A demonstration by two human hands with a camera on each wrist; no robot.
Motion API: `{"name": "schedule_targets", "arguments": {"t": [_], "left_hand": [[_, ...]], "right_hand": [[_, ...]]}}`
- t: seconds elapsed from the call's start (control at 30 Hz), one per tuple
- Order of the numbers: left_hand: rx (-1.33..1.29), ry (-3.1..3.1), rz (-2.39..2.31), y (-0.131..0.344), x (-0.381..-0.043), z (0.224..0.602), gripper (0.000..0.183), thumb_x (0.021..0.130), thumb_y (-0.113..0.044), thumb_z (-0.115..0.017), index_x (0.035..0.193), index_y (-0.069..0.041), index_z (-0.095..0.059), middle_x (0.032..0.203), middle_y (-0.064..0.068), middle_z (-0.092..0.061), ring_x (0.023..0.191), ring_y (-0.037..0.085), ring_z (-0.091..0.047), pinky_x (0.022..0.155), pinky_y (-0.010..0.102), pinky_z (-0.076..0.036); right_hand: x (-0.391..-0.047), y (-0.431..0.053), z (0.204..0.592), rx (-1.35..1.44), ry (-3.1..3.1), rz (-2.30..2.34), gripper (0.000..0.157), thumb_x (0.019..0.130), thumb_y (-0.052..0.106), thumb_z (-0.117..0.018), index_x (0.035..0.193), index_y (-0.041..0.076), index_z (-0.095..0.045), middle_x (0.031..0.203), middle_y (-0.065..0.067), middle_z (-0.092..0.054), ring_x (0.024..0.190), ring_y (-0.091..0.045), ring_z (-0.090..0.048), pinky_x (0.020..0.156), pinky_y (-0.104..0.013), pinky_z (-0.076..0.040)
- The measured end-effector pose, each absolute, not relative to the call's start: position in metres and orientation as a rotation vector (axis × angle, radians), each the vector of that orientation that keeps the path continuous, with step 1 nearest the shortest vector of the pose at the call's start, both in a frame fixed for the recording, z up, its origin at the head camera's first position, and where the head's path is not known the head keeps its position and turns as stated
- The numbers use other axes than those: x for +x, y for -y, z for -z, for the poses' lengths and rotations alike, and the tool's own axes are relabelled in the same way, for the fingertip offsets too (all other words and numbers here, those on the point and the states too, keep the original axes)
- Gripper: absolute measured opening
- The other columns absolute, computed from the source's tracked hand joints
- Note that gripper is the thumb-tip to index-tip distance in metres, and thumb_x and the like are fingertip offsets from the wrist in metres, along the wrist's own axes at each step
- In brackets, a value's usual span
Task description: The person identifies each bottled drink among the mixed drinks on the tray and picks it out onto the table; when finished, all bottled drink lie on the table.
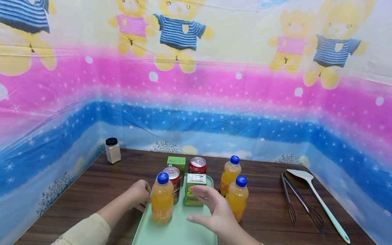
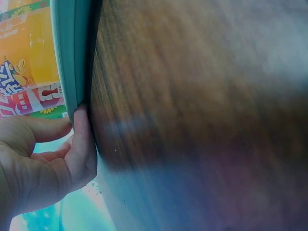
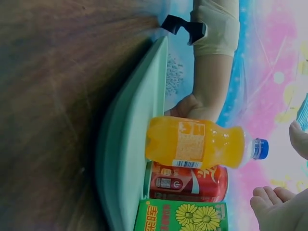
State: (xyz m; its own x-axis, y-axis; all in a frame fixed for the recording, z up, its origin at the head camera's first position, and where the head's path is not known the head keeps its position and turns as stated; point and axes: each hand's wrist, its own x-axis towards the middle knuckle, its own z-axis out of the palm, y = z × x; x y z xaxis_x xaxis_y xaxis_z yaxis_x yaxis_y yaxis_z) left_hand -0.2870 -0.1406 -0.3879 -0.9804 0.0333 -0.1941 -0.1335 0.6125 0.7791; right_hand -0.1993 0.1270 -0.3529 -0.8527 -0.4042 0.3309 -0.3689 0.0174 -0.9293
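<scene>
A pale green tray (image 1: 177, 233) lies on the table, and my left hand (image 1: 139, 193) pinches its left rim between thumb and fingers, as the left wrist view shows. On the tray stand an orange juice bottle (image 1: 162, 202) with a blue cap, a red soda can (image 1: 176, 180) behind it and a green drink carton (image 1: 190, 199). Farther back are a second red can (image 1: 197, 165) and another green carton (image 1: 176, 161). My right hand (image 1: 215, 211) hovers over the tray's right side, fingers spread and holding nothing, overlapping the near carton in the head view.
Two more orange juice bottles (image 1: 230, 173) stand right of the tray. Farther right lie a spatula (image 1: 321, 197) with a pale green handle and dark metal tongs (image 1: 298, 195). A white jar (image 1: 113, 152) with a black lid sits at the back left. A printed cloth surrounds the table.
</scene>
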Motion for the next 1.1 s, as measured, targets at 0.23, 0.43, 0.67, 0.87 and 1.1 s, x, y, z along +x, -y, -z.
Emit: {"name": "schedule_targets", "arguments": {"t": [0.23,0.43,0.67,0.87,1.1], "left_hand": [[-0.088,-2.649,-1.307,0.139,-0.286,0.388,0.012,0.080,0.012,-0.059,0.084,0.004,-0.050,0.078,0.016,-0.053,0.064,0.025,-0.058,0.052,0.038,-0.056],[-0.093,-2.650,-1.307,0.139,-0.287,0.388,0.012,0.079,0.012,-0.058,0.083,0.004,-0.050,0.077,0.016,-0.053,0.065,0.025,-0.058,0.051,0.038,-0.056],[-0.093,-2.647,-1.312,0.139,-0.285,0.385,0.013,0.078,0.012,-0.059,0.082,0.004,-0.050,0.077,0.015,-0.053,0.063,0.024,-0.059,0.052,0.039,-0.056],[-0.100,-2.644,-1.312,0.139,-0.288,0.387,0.013,0.078,0.012,-0.059,0.083,0.004,-0.050,0.077,0.015,-0.053,0.064,0.025,-0.059,0.051,0.038,-0.056],[-0.107,-2.640,-1.313,0.140,-0.289,0.389,0.013,0.078,0.012,-0.058,0.084,0.004,-0.051,0.078,0.015,-0.053,0.064,0.025,-0.059,0.051,0.038,-0.056]], "right_hand": [[-0.207,-0.115,0.350,-0.852,-2.275,2.003,0.059,0.075,0.012,-0.078,0.127,0.009,-0.051,0.129,-0.004,-0.054,0.123,-0.023,-0.047,0.100,-0.030,-0.040],[-0.216,-0.105,0.352,-0.858,-2.315,1.972,0.059,0.075,0.012,-0.079,0.127,0.008,-0.052,0.128,-0.005,-0.055,0.120,-0.019,-0.049,0.099,-0.033,-0.041],[-0.223,-0.091,0.350,-0.874,-2.391,1.930,0.059,0.075,0.013,-0.079,0.127,0.008,-0.052,0.127,-0.008,-0.055,0.119,-0.017,-0.051,0.099,-0.039,-0.040],[-0.228,-0.082,0.352,-0.844,-2.406,1.931,0.055,0.075,0.009,-0.078,0.124,0.008,-0.054,0.123,-0.006,-0.058,0.118,-0.022,-0.052,0.095,-0.031,-0.044],[-0.234,-0.072,0.356,-0.815,-2.457,1.879,0.054,0.074,0.016,-0.079,0.123,0.010,-0.055,0.119,-0.001,-0.059,0.115,-0.021,-0.054,0.094,-0.028,-0.045]]}}
